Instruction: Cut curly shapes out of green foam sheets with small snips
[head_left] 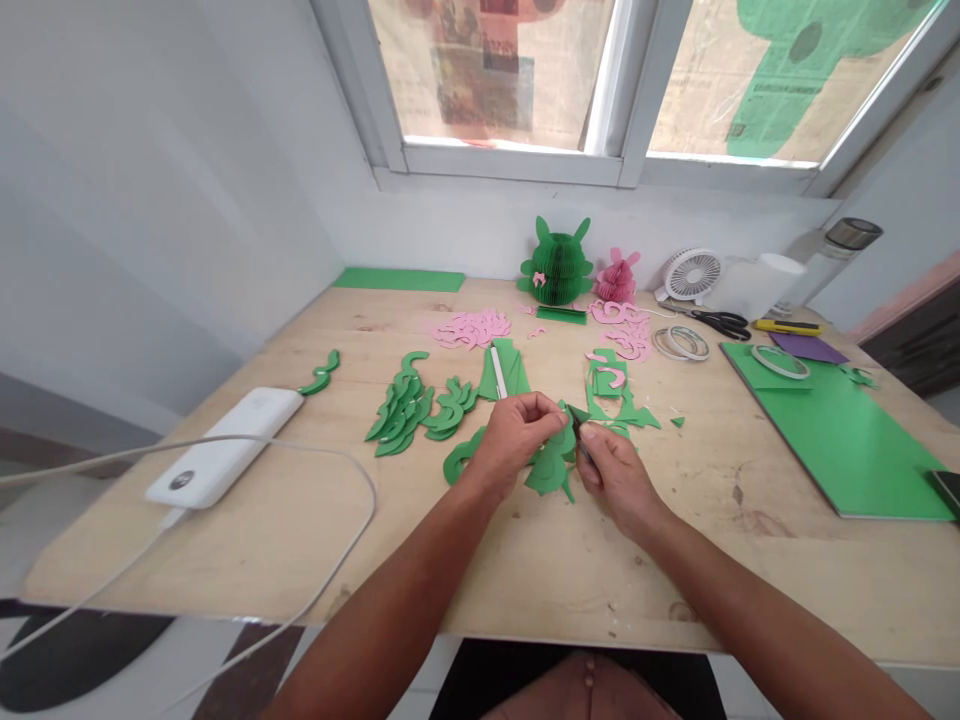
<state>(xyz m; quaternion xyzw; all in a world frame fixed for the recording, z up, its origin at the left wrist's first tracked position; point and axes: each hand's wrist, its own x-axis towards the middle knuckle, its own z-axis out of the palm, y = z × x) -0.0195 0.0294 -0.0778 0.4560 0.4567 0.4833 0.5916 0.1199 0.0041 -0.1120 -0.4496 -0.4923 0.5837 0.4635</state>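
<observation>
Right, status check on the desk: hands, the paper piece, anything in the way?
Left hand and right hand both pinching the green paper cut-out. Loose green scraps lie just behind it; nothing in front.

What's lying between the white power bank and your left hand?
In the head view, fanned green cutouts lie between the power bank and the left hand.

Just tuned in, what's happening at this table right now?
A person sits at a wooden table, both hands on one green paper cutout. The left hand pinches its upper edge, and the right hand has a grip on its right side. To the left lies a pile of green curved pieces, with pink cutouts farther back. A finished green paper figure and a pink one stand by the wall.
</observation>
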